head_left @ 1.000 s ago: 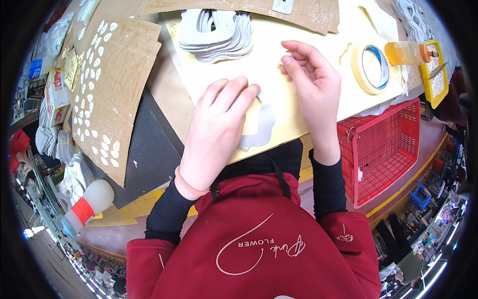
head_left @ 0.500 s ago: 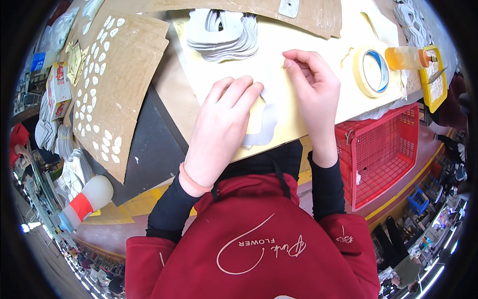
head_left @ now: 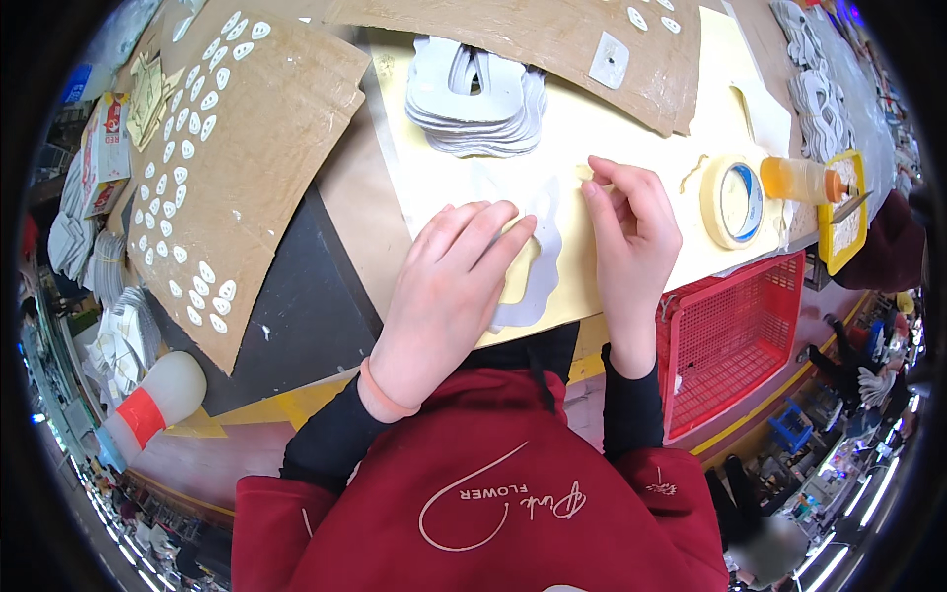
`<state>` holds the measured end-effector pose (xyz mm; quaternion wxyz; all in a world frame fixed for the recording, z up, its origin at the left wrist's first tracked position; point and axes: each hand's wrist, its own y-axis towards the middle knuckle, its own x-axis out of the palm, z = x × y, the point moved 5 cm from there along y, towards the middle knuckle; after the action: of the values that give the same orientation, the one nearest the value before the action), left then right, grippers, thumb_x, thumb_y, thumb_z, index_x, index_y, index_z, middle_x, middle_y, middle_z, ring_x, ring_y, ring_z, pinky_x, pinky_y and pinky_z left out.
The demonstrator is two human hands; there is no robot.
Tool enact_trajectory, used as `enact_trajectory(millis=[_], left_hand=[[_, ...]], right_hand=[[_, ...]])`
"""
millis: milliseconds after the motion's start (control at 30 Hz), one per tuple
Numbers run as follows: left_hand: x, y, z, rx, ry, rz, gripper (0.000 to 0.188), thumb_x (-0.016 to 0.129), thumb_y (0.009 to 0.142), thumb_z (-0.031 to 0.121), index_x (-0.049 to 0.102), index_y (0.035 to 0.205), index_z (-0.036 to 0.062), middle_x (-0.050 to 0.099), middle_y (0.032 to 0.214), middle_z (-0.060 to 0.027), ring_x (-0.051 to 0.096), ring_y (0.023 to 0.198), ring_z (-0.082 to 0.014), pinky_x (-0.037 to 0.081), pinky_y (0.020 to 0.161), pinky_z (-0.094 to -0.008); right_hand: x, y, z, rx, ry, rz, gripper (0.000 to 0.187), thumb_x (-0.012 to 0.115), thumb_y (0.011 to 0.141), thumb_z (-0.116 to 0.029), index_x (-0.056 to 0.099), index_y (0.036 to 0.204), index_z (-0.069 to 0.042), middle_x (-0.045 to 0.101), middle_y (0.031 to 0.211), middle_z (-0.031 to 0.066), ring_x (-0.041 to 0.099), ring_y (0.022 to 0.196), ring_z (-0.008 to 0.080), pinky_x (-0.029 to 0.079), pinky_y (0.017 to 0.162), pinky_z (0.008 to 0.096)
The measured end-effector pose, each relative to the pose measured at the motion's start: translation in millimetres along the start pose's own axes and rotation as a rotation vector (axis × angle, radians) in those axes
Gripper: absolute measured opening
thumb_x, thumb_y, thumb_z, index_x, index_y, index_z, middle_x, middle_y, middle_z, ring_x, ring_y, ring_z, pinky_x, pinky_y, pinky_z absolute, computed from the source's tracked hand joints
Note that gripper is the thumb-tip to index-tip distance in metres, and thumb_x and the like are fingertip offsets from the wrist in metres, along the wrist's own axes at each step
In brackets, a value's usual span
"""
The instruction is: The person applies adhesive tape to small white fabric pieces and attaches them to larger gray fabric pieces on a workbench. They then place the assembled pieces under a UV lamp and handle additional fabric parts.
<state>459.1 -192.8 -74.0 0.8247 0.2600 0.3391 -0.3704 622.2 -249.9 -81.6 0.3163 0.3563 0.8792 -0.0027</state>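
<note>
A grey wavy-edged cutout (head_left: 543,266) with an opening in its middle lies on the pale yellow sheet (head_left: 671,252) in front of me. My left hand (head_left: 449,271) rests over its left side, fingers slightly bent and apart, pressing it down. To the right of the cutout, just above the sheet, my right hand (head_left: 639,242) is closed in a pinch of thumb and forefinger. Whatever sits between those fingertips is too small to make out. Beyond my hands stands a stack of similar grey cutouts (head_left: 473,133).
At right are a masking tape roll (head_left: 714,202), an orange-liquid bottle (head_left: 789,180) and a yellow tray (head_left: 856,237). A red basket (head_left: 681,370) sits below the table edge. Brown boards (head_left: 281,148) carry small white pieces at left. A white bottle with a red band (head_left: 178,385) stands lower left.
The view has shifted, so table things sit lower in it. My left fingers have spread somewhat, and more of the cutout's right side shows. The right hand keeps its pinch.
</note>
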Motion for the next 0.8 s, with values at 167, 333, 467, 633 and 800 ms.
enact_trajectory(millis=[167, 333, 467, 633, 800], left_hand=[[-2.3, 0.0, -2.6, -0.025, -0.015, -0.025, 0.043, 0.06, 0.08, -0.005, 0.064, 0.122, 0.0033, 0.057, 0.119, -0.0098, 0.054, 0.111, -0.029, 0.045, 0.097, -0.0398], [0.9, -0.9, -6.6, -0.009, 0.012, -0.052, 0.043, 0.061, 0.079, 0.005, 0.062, 0.122, 0.0018, 0.055, 0.121, -0.0086, 0.053, 0.115, -0.0257, 0.045, 0.1, -0.0411], [1.5, -0.8, -9.5, -0.016, 0.01, -0.063, 0.041, 0.063, 0.08, 0.008, 0.063, 0.121, 0.0018, 0.056, 0.121, -0.0075, 0.053, 0.115, -0.0247, 0.045, 0.1, -0.0404], [1.0, 1.2, -9.3, -0.062, -0.039, -0.036, 0.045, 0.063, 0.076, 0.0, 0.066, 0.121, 0.0031, 0.057, 0.119, -0.0062, 0.054, 0.111, -0.026, 0.046, 0.096, -0.0398], [-0.1, 1.2, -8.8, -0.072, -0.038, -0.04, 0.044, 0.064, 0.077, 0.001, 0.066, 0.121, 0.0035, 0.057, 0.12, -0.0056, 0.054, 0.113, -0.0254, 0.045, 0.098, -0.0409]], right_hand=[[-2.0, -4.0, 0.7, -0.009, 0.0, -0.023, 0.016, 0.072, 0.08, 0.006, 0.071, 0.095, 0.0, 0.065, 0.091, 0.0084, 0.062, 0.071, 0.0169, 0.05, 0.065, 0.0273], [0.1, -11.8, -11.0, -0.345, -0.154, -0.284, 0.028, 0.072, 0.071, 0.009, 0.072, 0.098, 0.0, 0.063, 0.091, 0.0113, 0.062, 0.077, 0.0257, 0.052, 0.067, 0.0326], [2.3, -15.3, -13.3, -0.452, -0.242, -0.403, 0.04, 0.069, 0.063, 0.006, 0.071, 0.103, 0.001, 0.061, 0.096, 0.01, 0.058, 0.079, 0.0239, 0.051, 0.068, 0.0332], [-0.2, -9.7, -19.9, -0.507, -0.356, -0.567, 0.045, 0.065, 0.065, -0.002, 0.07, 0.11, 0.002, 0.06, 0.102, 0.0114, 0.059, 0.081, 0.0237, 0.051, 0.069, 0.0337], [1.6, -7.1, -38.4, -0.559, -0.506, -0.731, 0.053, 0.065, 0.066, -0.004, 0.065, 0.118, 0.006, 0.059, 0.111, 0.0108, 0.06, 0.091, 0.0219, 0.051, 0.076, 0.0326]])
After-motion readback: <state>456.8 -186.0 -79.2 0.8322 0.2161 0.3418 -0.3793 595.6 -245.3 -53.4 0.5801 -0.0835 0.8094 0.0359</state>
